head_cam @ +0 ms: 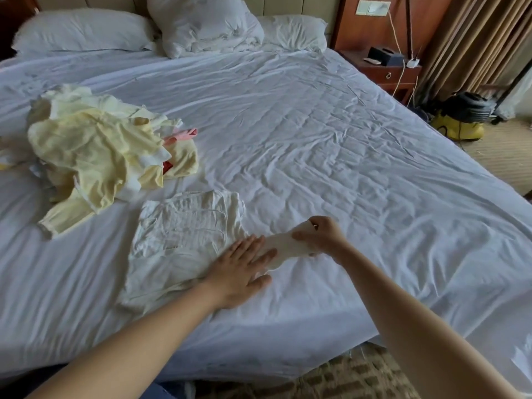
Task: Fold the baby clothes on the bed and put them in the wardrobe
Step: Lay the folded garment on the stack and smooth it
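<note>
Near the front edge of the white-sheeted bed [331,145], the left hand [243,269] lies flat with straight fingers on a cream ribbed cotton baby garment [178,240]. Just right, the right hand [319,236] grips the garment's sleeve [283,249]. Farther left sits a heap of pale yellow baby clothes [100,151]; white pillows [83,31] lie at the far end.

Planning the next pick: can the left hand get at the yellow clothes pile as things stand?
Probably yes. The left hand lies flat on the white garment, gripping nothing, and the yellow clothes pile sits on its side with nothing standing between.
</note>
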The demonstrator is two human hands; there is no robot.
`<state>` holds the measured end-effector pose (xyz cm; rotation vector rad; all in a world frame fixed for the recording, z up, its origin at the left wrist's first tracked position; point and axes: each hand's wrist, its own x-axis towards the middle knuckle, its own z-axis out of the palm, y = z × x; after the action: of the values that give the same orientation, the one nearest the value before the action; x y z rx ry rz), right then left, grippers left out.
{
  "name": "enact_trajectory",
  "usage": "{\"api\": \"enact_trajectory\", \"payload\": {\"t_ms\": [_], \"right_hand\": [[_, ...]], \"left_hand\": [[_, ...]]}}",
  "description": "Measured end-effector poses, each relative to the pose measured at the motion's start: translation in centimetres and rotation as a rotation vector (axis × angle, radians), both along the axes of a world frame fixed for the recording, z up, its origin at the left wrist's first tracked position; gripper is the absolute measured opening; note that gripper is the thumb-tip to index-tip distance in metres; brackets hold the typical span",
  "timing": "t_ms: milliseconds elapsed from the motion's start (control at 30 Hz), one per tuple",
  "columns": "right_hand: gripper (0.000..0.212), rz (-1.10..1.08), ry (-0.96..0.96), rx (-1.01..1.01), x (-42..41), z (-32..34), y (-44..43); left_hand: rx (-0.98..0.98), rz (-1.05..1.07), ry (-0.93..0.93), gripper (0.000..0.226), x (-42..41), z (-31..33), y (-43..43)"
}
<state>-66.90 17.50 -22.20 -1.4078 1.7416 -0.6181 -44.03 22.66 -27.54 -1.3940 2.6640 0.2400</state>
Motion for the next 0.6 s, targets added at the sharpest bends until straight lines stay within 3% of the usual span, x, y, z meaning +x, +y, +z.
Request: {"api": "enact_trajectory", "payload": {"t_ms": [100,233,300,433,600], "right_hand": [[0.025,-0.055,-0.146,-0.007,0.6,0.2,0.3],[0.03,-0.034,-0.243,-0.031,3.4,2.3,0.4],[0.032,0.034,-0.255,-0.014,5.4,3.3,0.6],[0.036,0.206,-0.345,0.073,9.2,4.2,0.9],[0.032,0.105,-0.351,-0.146,11.9,2.5,0.7]], "left_hand": [[0.156,0.107,0.193,0.069,-0.1,0.5,-0.9],[0.499,0.537,1.085,0.038,-0.8,3.1,-1.2],[0.565,0.66,1.301,0.037,-0.8,5.2,-1.1],[0.74,0.844,1.448,0.049,1.2,7.4,-1.1],[0.552,1.111,1.389,0.013,5.2,6.7,-0.5]]}}
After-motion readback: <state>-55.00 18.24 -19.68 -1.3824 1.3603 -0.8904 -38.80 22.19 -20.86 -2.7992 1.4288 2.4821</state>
